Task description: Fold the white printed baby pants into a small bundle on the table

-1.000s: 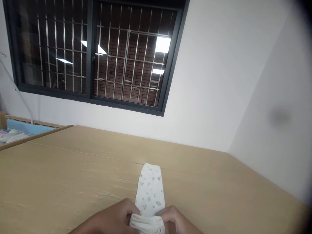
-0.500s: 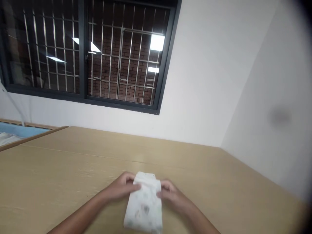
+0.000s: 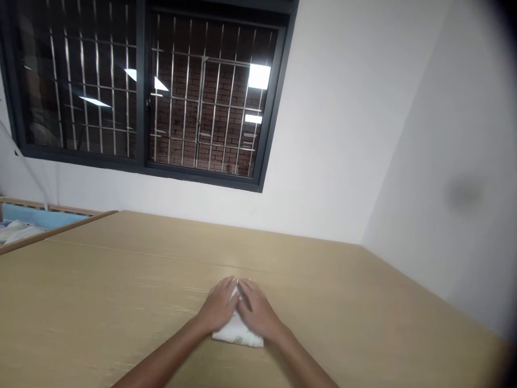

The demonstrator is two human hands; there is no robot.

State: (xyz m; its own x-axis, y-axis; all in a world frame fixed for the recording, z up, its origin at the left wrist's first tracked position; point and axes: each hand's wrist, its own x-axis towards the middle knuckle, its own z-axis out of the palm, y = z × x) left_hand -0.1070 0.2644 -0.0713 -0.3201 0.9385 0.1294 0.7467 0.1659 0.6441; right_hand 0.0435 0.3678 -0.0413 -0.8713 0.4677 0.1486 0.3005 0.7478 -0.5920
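A small folded white cloth [image 3: 238, 335] with a faint green print lies flat on the tan surface. My left hand [image 3: 219, 305] rests palm down on its left part, fingers stretched toward the far edge. Over the right part, my right hand [image 3: 256, 308] presses down the same way. The fingertips of both hands almost meet at the cloth's far end. Most of the cloth is hidden under the hands; its near edge and a narrow strip between them show.
The wide tan surface [image 3: 121, 302] reaches back to a white wall [image 3: 323, 134]. At far left stands a wooden-railed crib [image 3: 52, 218] with blue lining and pale fabric inside. A dark-framed window [image 3: 141, 86] with metal bars is above.
Both hands have gone from holding the cloth by its sides to lying flat on top of it. The cloth looks shorter, its near part folded away from me.
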